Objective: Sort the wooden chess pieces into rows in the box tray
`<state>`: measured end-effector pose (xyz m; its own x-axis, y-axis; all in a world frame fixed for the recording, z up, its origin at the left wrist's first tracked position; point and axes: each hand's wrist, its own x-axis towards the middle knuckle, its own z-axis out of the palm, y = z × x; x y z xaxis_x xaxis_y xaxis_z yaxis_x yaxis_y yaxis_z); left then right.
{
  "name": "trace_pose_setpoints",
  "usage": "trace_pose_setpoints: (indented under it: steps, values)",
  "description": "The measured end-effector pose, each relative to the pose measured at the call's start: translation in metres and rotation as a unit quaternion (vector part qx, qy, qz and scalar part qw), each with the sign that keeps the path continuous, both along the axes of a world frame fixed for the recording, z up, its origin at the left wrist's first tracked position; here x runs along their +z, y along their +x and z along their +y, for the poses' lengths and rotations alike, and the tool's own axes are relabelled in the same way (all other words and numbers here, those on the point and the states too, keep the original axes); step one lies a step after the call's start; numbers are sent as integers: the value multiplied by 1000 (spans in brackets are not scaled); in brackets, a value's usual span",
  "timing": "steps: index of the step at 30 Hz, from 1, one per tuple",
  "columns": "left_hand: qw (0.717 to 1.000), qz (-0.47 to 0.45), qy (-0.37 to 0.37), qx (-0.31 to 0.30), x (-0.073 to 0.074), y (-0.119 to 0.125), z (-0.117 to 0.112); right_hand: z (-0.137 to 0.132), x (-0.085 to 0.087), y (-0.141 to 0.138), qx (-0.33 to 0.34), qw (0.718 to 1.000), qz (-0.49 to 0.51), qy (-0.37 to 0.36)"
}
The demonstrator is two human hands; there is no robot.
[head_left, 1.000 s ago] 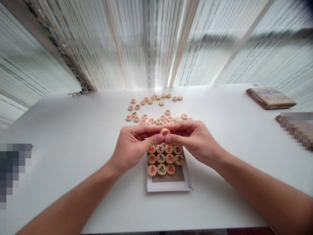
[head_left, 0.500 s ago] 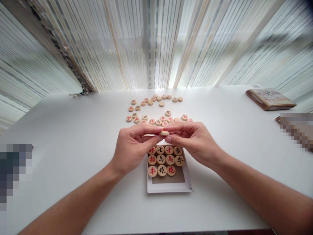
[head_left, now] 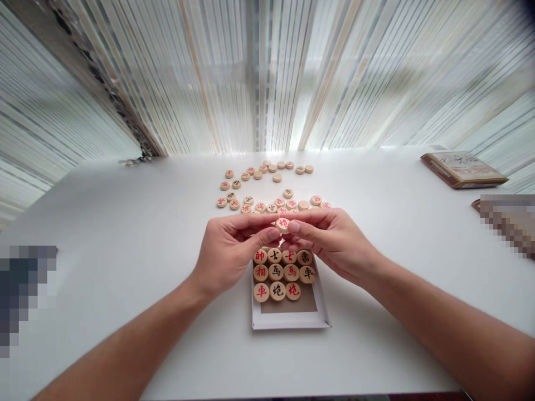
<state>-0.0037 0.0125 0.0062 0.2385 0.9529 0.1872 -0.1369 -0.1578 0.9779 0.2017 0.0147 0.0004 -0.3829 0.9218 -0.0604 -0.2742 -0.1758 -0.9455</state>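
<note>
My left hand point(head_left: 228, 250) and my right hand point(head_left: 332, 239) meet over the table, and together they pinch one round wooden chess piece point(head_left: 283, 224) with a red character facing me. Below them lies a shallow white box tray point(head_left: 288, 319) holding several wooden pieces point(head_left: 276, 273) in neat rows, marked in red or black. The held piece hovers just above the tray's far end. Beyond my hands, several loose pieces point(head_left: 267, 186) are scattered on the white table point(head_left: 125, 234).
A flat brown box lid point(head_left: 463, 169) lies at the table's far right. Blurred-out patches sit at the right edge point(head_left: 507, 223) and left edge point(head_left: 25, 289). Vertical blinds point(head_left: 267, 78) hang behind the table.
The held piece was turned edge-on half a second ago and now shows its red face again. My hands stayed in nearly the same place.
</note>
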Motion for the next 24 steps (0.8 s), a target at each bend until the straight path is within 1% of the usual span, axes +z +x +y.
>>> trace_pose_setpoints:
  steps: [5,9,13,17,24]
  values:
    - [1000,13,19,-7,-3,-2,0,0,0,-1,11,999,26,-19]
    - [1000,16,17,-5,-2,-2,0,0,-1,-2,1,999,31,-32]
    - [1000,22,2,-6,-1,-3,1,0,1,-2,6,999,35,-17]
    - [1000,12,-11,-23,0,-3,1,-1,1,-2,8,999,26,-18]
    - [1000,2,6,-27,0,0,-2,0,1,-3,10,999,12,-43]
